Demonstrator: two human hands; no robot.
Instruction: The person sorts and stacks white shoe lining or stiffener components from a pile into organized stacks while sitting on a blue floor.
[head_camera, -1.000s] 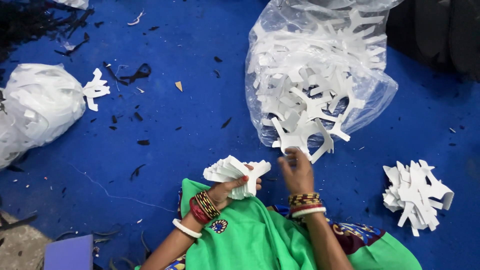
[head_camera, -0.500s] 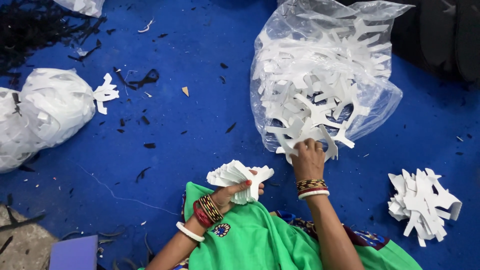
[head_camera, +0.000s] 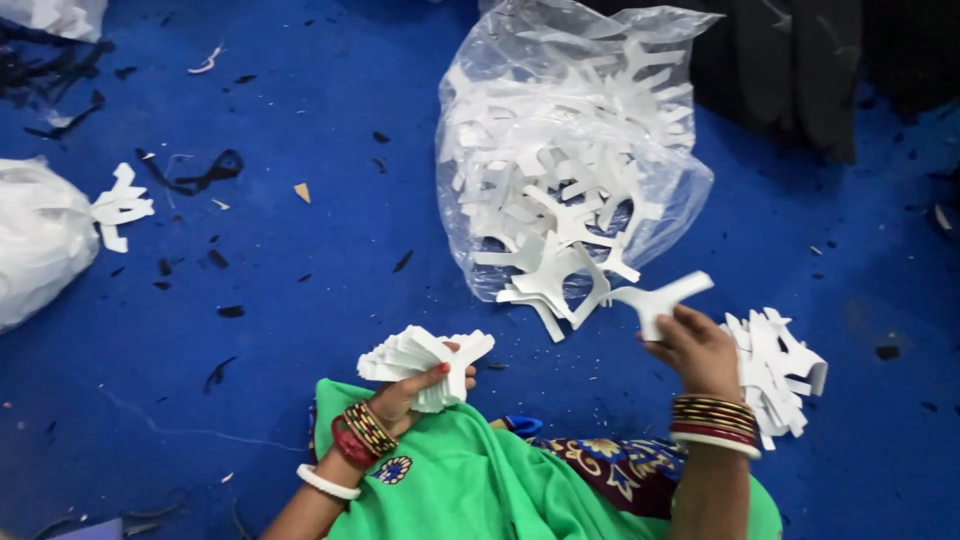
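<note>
Left hand (head_camera: 405, 395): I see fingers clamped on a fanned stack of white cutouts (head_camera: 425, 360) above the lap.
Right hand (head_camera: 697, 345): fingers pinching one white cutout (head_camera: 660, 298), just beside the clear bag (head_camera: 570, 150).

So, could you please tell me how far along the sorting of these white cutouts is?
Done: a stacked pile on the blue floor. In hand: the left hand holds a fanned stack, the right hand one cutout. Left: the clear bag looks mostly full.
</note>
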